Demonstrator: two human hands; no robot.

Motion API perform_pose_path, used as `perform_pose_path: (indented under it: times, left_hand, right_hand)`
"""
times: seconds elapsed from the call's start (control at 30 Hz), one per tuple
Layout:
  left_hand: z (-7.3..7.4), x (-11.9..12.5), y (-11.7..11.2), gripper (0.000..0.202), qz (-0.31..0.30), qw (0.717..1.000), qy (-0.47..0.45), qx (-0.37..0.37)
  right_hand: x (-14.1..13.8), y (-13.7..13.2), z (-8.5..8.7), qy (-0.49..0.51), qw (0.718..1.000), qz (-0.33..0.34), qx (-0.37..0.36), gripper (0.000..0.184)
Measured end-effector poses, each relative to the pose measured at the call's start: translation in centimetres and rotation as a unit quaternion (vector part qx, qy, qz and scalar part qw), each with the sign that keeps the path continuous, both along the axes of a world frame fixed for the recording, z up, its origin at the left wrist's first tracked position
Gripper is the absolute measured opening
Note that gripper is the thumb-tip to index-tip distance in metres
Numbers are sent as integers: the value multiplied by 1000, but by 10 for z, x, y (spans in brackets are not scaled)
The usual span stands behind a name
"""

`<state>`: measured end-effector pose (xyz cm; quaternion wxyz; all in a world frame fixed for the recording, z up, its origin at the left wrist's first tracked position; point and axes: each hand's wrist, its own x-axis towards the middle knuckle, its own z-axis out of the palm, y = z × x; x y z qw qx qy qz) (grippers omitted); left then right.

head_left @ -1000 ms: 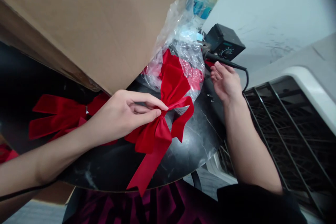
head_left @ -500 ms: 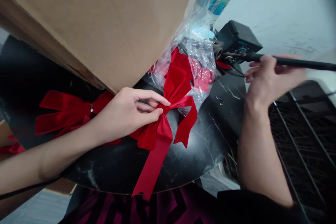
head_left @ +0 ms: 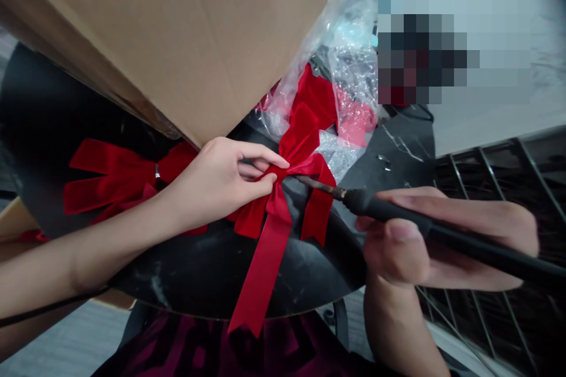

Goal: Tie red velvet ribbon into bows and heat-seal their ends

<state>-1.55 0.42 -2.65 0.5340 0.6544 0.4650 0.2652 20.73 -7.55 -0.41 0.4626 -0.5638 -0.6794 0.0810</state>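
My left hand (head_left: 221, 179) pinches the centre of a red velvet ribbon bow (head_left: 278, 212) that lies on a round black table (head_left: 190, 271). Its thumb and forefinger are closed on the knot. My right hand (head_left: 420, 241) grips a black soldering iron (head_left: 398, 212) like a pen. The metal tip of the iron points left and reaches the bow's knot, right beside my left fingertips. A long ribbon tail hangs over the table's near edge.
A second red bow (head_left: 115, 179) lies at the left on the table. A large cardboard box (head_left: 168, 29) overhangs the table's far side. A clear plastic bag (head_left: 336, 100) with red ribbon stands behind the bow. A black wire rack (head_left: 508, 177) sits at right.
My right hand took the soldering iron from its stand at the back and swung it down and left, so the tip now meets the bow's knot. My left hand kept its pinch.
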Motion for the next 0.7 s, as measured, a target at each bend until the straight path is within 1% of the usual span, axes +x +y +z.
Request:
perform_pose_path:
  times: [0.03, 0.07, 0.1, 0.13, 0.2, 0.27, 0.37, 0.43, 0.6, 0.7]
  left_hand:
    - [0, 0, 0, 24, -1, 1000, 0, -1]
    - [1, 0, 0, 24, -2, 1000, 0, 0]
    - [1, 0, 0, 24, -3, 1000, -1, 1]
    - [1, 0, 0, 24, -4, 1000, -2, 3]
    - [1, 0, 0, 24, -4, 1000, -2, 4]
    - [0, 0, -1, 24, -1, 1000, -3, 6]
    - [-1, 0, 0, 24, -4, 1000, -3, 7]
    - [-2, 1, 0, 24, -9, 1000, -1, 5]
    - [-1, 0, 0, 25, -4, 1000, 2, 0]
    - [-1, 0, 0, 24, -4, 1000, 5, 4]
  right_hand:
    - [-2, 3, -1, -6, 1000, -6, 28, 22]
    - [-5, 6, -3, -4, 997, -27, 76, 20]
    - [-7, 8, -6, 1, 993, -45, 109, 17]
    - [-9, 9, -9, 8, 991, -55, 121, 13]
    - [-13, 8, -14, 32, 990, -69, 117, 10]
    - [-15, 6, -16, 37, 992, -73, 91, 9]
    - [-16, 5, -16, 31, 994, -87, 53, 12]
    - [-16, 5, -16, 33, 994, -93, 50, 12]
    - [-14, 8, -14, 32, 995, -77, 56, 9]
    - [-11, 10, -12, 25, 997, -44, 55, 6]
